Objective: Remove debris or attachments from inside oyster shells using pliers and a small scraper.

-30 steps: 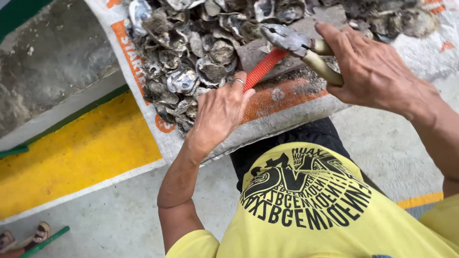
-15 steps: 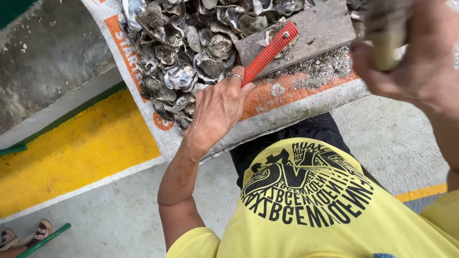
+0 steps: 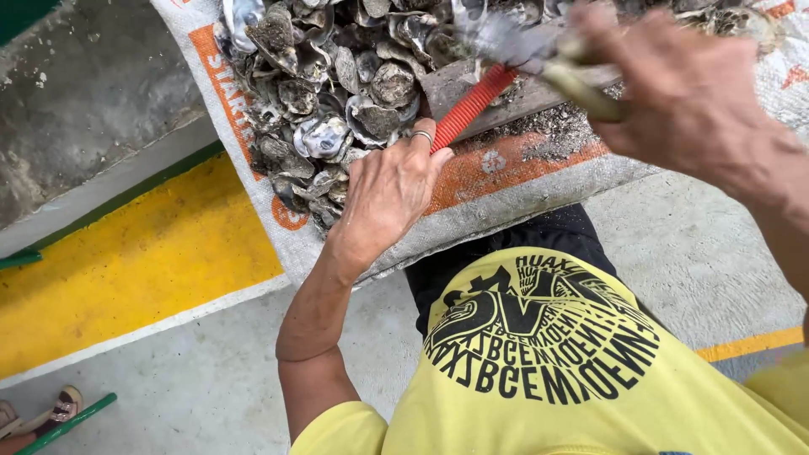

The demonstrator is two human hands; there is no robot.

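My left hand (image 3: 388, 190), a ring on one finger, grips the near end of a red ribbed rod (image 3: 474, 105). The rod slants up onto a grey wooden block (image 3: 539, 97). My right hand (image 3: 674, 84) is closed around the tan handle of a metal-headed tool (image 3: 527, 50), which is blurred with motion. The tool's head hangs just over the block, near the rod's far end. A heap of grey oyster shells (image 3: 337, 93) lies beside and behind my left hand.
Shells and block rest on a white and orange woven sack (image 3: 506, 198), with grit on it by the block. A yellow painted strip (image 3: 126, 270) and concrete floor (image 3: 211, 371) lie to the left. A sandalled foot (image 3: 50, 413) shows at the bottom left corner.
My right hand rose with the tool half a second ago and has now come back down over the block. My left hand has stayed on the red rod.
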